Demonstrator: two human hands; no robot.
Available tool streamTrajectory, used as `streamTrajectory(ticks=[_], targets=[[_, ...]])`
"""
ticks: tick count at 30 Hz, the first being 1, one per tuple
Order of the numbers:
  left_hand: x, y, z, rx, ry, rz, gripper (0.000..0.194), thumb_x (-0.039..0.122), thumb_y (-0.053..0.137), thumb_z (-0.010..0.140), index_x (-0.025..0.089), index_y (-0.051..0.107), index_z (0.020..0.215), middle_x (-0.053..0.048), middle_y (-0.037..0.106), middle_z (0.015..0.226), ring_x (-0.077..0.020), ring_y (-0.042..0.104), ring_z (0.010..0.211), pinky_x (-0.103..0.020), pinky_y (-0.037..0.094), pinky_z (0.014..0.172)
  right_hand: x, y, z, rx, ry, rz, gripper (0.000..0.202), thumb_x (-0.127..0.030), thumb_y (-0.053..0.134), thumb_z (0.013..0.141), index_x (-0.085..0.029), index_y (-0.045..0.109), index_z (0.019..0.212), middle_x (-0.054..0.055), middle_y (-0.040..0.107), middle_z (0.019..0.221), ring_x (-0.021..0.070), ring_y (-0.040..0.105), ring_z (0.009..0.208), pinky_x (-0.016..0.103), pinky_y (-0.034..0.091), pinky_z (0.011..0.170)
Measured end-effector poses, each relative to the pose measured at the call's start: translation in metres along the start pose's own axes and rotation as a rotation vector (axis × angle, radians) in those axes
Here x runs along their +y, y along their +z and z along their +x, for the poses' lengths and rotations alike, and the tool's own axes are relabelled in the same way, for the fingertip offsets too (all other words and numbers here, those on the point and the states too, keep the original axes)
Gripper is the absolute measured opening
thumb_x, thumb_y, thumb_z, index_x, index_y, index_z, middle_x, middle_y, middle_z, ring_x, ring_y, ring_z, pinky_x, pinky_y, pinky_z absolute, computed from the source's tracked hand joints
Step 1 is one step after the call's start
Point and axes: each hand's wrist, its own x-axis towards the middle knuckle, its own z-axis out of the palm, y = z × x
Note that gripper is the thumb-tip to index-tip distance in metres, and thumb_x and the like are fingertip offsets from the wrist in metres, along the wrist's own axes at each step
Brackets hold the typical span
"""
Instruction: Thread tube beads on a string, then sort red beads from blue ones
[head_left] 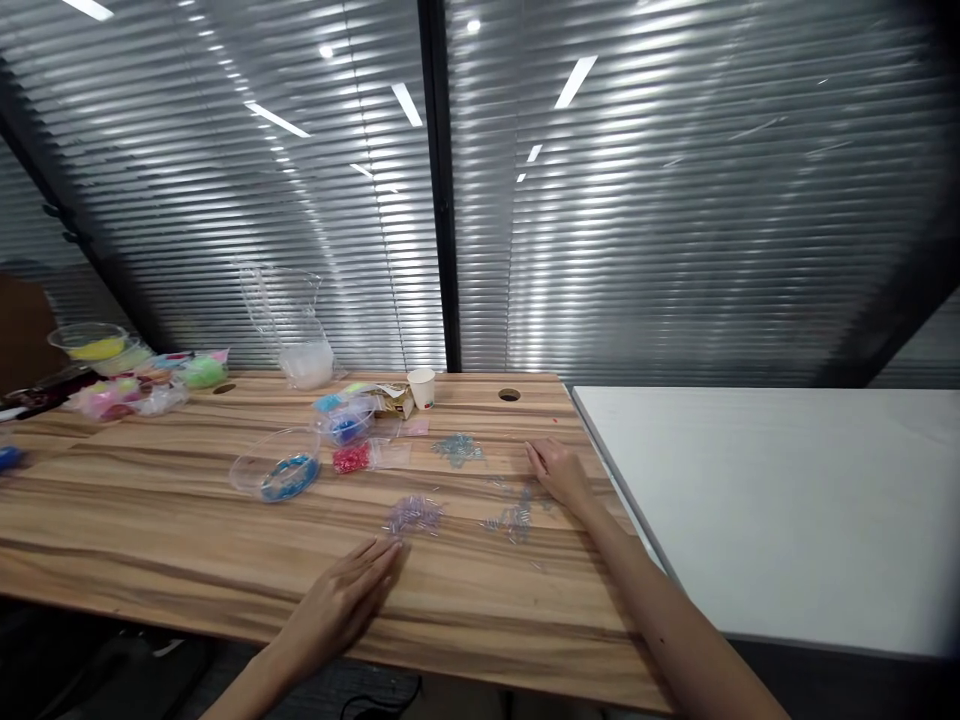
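Observation:
My left hand (349,592) rests on the wooden table (225,560) with its fingers stretched out. Its fingertips lie just below a loose heap of purple tube-like beads (415,514). Farther right, my right hand (556,470) is at the tabletop with its fingers drawn together; whatever they may pinch is too small to see. To its left is a heap of pale blue-green beads (459,449). Below the right hand, a spread of grey-blue beads (511,520) lies near the forearm, with a few stray ones around it.
A clear round dish (238,475) holds a blue ring. Beside it are a bag of red beads (351,458), a tub with blue contents (346,428) and a paper cup (422,388). Colourful bags (204,372) crowd the far left. A white table (780,500) adjoins on the right.

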Motion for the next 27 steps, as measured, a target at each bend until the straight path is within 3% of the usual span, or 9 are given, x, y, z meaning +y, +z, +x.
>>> streamTrajectory(ticks=[7,13,19,23,27], targets=[[0.001,-0.002,0.001,-0.015,0.106,0.033,0.048,0.013,0.043,0.088,0.029,0.042,0.134,0.0,0.059,0.121,-0.0154,0.058,0.108,-0.025,0.042,0.097,0.001,-0.003,0.001,0.01,0.086,0.042,0.034,-0.027,0.033,0.093,-0.017,0.059,0.073,0.006,0.064,0.073,0.0184,0.057,0.073,0.028,0.039,0.069],[0.01,0.003,0.005,0.095,-0.001,-0.133,0.032,0.014,0.043,0.089,0.024,0.063,0.11,-0.002,0.07,0.099,-0.0143,0.068,0.085,-0.017,0.053,0.078,0.002,-0.003,0.001,0.019,0.114,0.061,0.034,-0.027,0.034,0.093,-0.017,0.059,0.072,0.007,0.064,0.074,0.0187,0.057,0.072,0.028,0.038,0.068],[0.015,0.004,0.016,0.171,-0.017,-0.135,0.022,0.021,0.045,0.09,0.019,0.067,0.091,-0.004,0.071,0.079,-0.0137,0.068,0.069,-0.017,0.053,0.063,0.002,-0.005,0.001,0.046,0.157,0.117,0.036,-0.029,0.033,0.092,-0.016,0.062,0.075,0.009,0.066,0.08,0.0194,0.059,0.075,0.028,0.038,0.071],[0.014,0.002,0.044,0.165,0.008,-0.198,0.021,0.019,0.046,0.09,0.018,0.066,0.088,-0.004,0.069,0.079,-0.013,0.065,0.07,-0.018,0.05,0.063,0.003,-0.006,0.001,0.088,0.27,0.151,0.04,-0.032,0.032,0.092,-0.016,0.06,0.068,0.008,0.065,0.073,0.0183,0.057,0.066,0.027,0.035,0.064],[0.004,0.008,0.097,0.128,-0.062,-0.32,0.016,0.019,0.051,0.085,0.017,0.067,0.088,-0.004,0.069,0.081,-0.0148,0.064,0.074,-0.023,0.05,0.069,0.008,-0.006,0.002,0.129,0.383,0.213,0.044,-0.039,0.032,0.091,-0.017,0.059,0.065,0.007,0.063,0.065,0.0179,0.054,0.06,0.027,0.033,0.06]])
